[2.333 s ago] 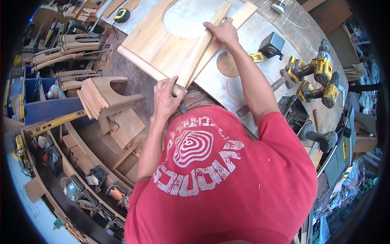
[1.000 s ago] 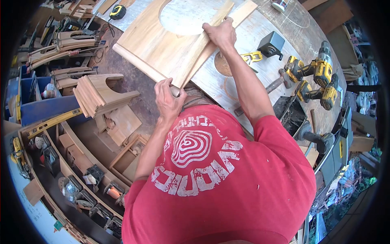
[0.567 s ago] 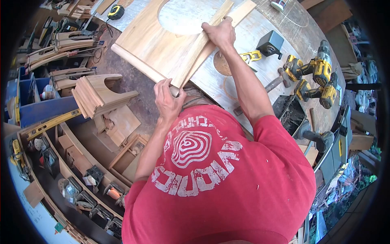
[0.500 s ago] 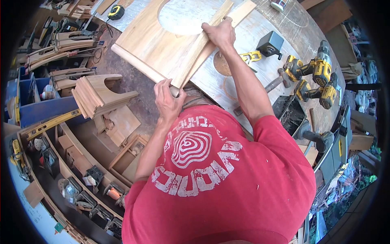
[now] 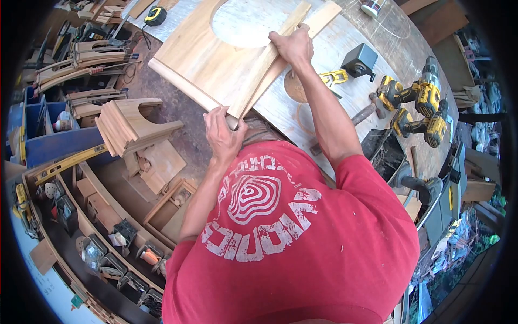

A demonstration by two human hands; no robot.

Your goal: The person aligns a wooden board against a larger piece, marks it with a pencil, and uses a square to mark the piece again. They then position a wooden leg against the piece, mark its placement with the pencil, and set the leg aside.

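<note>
A pale wooden panel with a large rounded cutout lies over the near edge of the workbench. Along its right side runs a wooden strip, and another board shows beside and beneath that strip. My left hand is closed around the near corner, where the strip's end meets the panel's front edging. Farther up, my right hand grips the same strip, thumb on the cutout side and fingers over the far side. The undersides of the pieces are hidden.
To the right on the workbench are a grey box-shaped tool, a yellow-handled tool, a hammer and yellow cordless drills. A tape measure sits at the back left. Stacked cut panels stand at left.
</note>
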